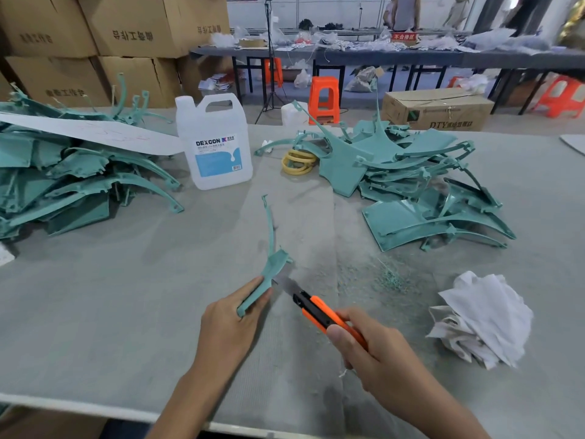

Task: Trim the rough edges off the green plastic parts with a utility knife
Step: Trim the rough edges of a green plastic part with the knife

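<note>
Green plastic part [274,264], a flat tab with a long thin curved arm rising away from the person, is held up above the grey worktop [126,296] near its front centre; left hand [231,321] grips the part's lower end, fingers [253,291] curled round it. Right hand [373,353] holds an orange-and-black utility knife [319,312], fingers wrapped on the handle, blade out and touching the part's lower right edge. Green shavings [391,278] lie scattered just right of the blade. Crumpled white cloth [484,318] sits at right front. Pile of green parts [418,185] behind it, another pile [63,172] far left with a white paper strip [95,133] on top. Clear DEXCON jug [213,144] stands between the piles, yellow rings [299,161] beside the right pile
</note>
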The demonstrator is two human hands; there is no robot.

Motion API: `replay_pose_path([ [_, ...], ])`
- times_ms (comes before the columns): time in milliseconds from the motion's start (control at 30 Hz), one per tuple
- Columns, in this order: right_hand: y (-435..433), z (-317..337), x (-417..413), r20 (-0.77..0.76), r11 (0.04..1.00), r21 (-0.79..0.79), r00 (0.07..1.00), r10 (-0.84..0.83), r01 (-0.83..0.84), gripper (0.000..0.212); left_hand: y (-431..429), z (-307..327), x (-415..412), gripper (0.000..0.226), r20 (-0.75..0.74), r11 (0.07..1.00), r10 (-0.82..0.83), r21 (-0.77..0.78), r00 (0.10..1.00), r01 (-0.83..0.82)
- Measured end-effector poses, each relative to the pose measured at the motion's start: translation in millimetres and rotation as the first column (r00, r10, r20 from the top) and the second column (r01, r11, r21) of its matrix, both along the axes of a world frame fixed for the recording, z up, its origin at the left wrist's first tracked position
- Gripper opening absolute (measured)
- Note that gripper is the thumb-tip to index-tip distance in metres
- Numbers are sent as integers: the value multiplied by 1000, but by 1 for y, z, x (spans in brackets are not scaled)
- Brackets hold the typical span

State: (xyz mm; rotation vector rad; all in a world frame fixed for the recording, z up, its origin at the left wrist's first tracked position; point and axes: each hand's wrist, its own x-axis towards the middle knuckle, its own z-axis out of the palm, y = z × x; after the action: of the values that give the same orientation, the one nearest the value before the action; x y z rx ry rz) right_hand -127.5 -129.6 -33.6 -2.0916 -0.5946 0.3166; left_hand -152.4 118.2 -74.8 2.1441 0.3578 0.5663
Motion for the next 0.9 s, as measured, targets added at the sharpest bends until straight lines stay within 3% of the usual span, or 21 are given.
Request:
replay_pose_path([
  [333, 15, 6, 2, 74, 998, -58, 997, -11, 15, 48, 6, 2, 3, 53, -47, 999, -15, -39, 999, 13],
  [500, 16, 8, 25, 299, 945, -271, 949, -100, 185, 40, 2, 5, 2, 51, -35, 1000, 21, 11, 999, -20],
  [600, 18, 18, 35, 380, 935, -290, 921, -83, 204, 40, 2, 7, 2, 33, -33, 1000, 9, 20, 999, -8],
  [667, 20, 18, 29, 372, 962, -224, 926, -66, 158, 49, 3, 5, 2, 25, -55, 1000, 7, 12, 998, -6],
  [767, 24, 13, 18, 300, 975, -213, 954, 11, 56, 50, 7, 0, 3, 32, -87, 999, 30, 29, 996, -28],
  [900, 23, 13, 34, 334, 932, -319, 941, -58, 170, 34, 2, 2, 1, 31, -102, 996, -6, 84, 995, 14],
])
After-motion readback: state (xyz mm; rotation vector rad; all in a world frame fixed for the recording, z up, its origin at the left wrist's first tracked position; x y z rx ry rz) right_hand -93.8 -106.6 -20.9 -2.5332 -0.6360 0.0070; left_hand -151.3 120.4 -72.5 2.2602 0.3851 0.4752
